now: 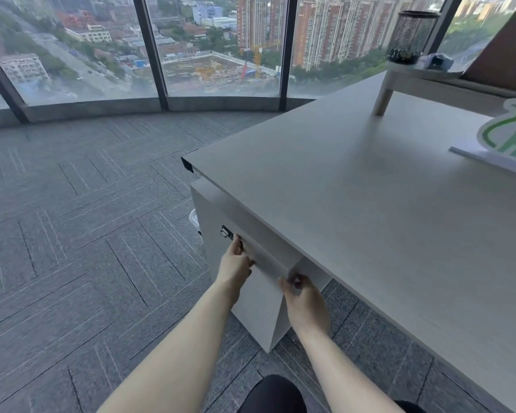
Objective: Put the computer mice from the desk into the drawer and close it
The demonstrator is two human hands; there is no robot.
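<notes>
A pale grey drawer unit stands under the left end of the desk (pixel 355 186). Its top drawer front (pixel 265 257) lies nearly flush with the cabinet, and I cannot see inside it. My left hand (pixel 236 263) rests on the left part of that front, fingers curled at its upper edge beside a small lock (pixel 226 232). At the front's right end, my right hand (pixel 303 296) has its fingers wrapped over the corner. No computer mouse shows on the desk or anywhere in view.
A white riser shelf (pixel 423 81) at the desk's far right carries a black mesh pen cup (pixel 411 37). A green and white sign (pixel 507 135) stands at the right edge. Grey carpet (pixel 87 234) spreads left to floor-height windows. My dark-clad knee (pixel 274 394) is at the bottom.
</notes>
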